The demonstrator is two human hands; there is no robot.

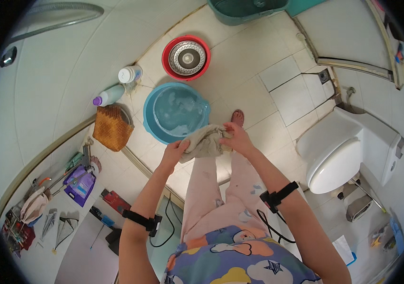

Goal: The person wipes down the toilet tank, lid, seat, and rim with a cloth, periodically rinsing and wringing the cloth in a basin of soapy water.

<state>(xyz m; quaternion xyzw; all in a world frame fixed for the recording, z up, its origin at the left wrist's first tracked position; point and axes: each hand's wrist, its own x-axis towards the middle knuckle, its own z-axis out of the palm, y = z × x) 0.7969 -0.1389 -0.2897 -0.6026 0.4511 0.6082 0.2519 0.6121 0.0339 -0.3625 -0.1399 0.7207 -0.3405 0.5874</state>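
A crumpled grey-beige cloth [203, 142] is stretched between my two hands, just over the near rim of a blue plastic basin [146, 117]. My left hand [175, 152] grips its left end, with the thumb on top. The right end is pinched in the fingers of my right hand [238, 140]. Soapy water [178, 110] with patches of foam fills the basin's bottom. Beyond the basin stands a red basin [164, 58] with perforated metal bowls or strainers [187, 58] inside it. The palms and some fingertips are hidden.
Left of the basin are a white-lidded tub [126, 75], a bottle with a purple cap [111, 96] and an orange-brown knitted cloth [111, 127] over a container. A green tub [248, 16] lies at the far end. A white toilet [337, 156] stands right, a floor drain [324, 75] beyond.
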